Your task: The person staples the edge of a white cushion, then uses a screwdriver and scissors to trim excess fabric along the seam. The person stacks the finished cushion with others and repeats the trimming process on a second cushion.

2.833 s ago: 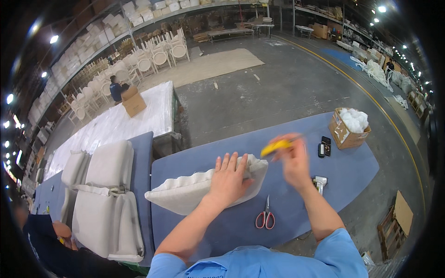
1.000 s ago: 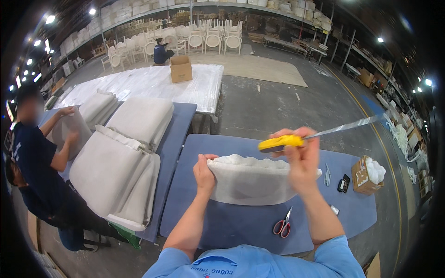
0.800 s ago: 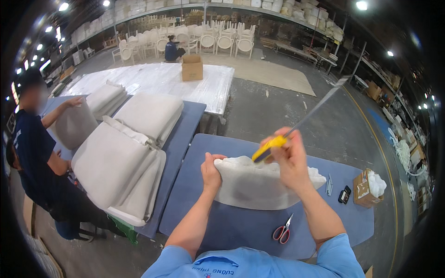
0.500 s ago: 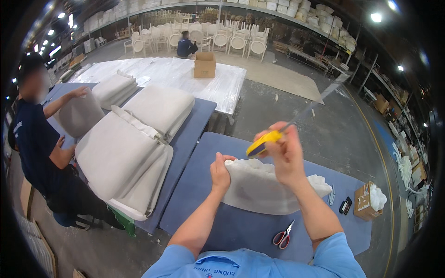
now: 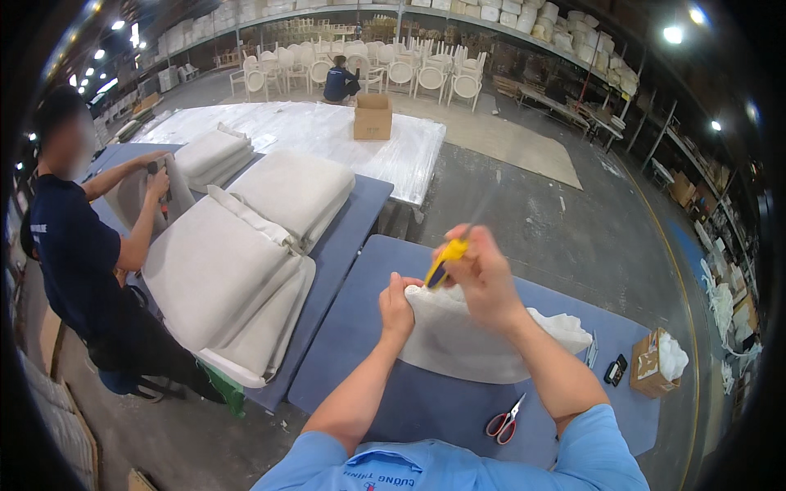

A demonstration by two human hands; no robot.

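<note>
A pale grey fabric-covered piece [image 5: 458, 348] with a ruffled white upper edge stands on the blue-grey tabletop. My left hand [image 5: 396, 311] pinches its upper left corner, fingers closed round the edge. Just above the ruffled edge, my right hand [image 5: 483, 278] is closed round a tool with a yellow-and-dark handle [image 5: 447, 263]. Its long thin metal shaft points up and away, smeared by motion, so I cannot make out its exact kind. Scissors with red handles [image 5: 501, 427] lie on the table, nearer to me than the fabric piece.
On the right side of the table are thin metal strips [image 5: 592, 350], a small black case [image 5: 616, 370] and a cardboard box [image 5: 647, 376] with white stuff. Folded pale fabric [image 5: 217, 270] lies stacked on the left table. A co-worker [image 5: 78, 237] stands there, handling a tool.
My right hand has tipped the tool and shifted slightly left and lower, while my left hand keeps the same corner. The co-worker now has a tool against the grey piece at the left.
</note>
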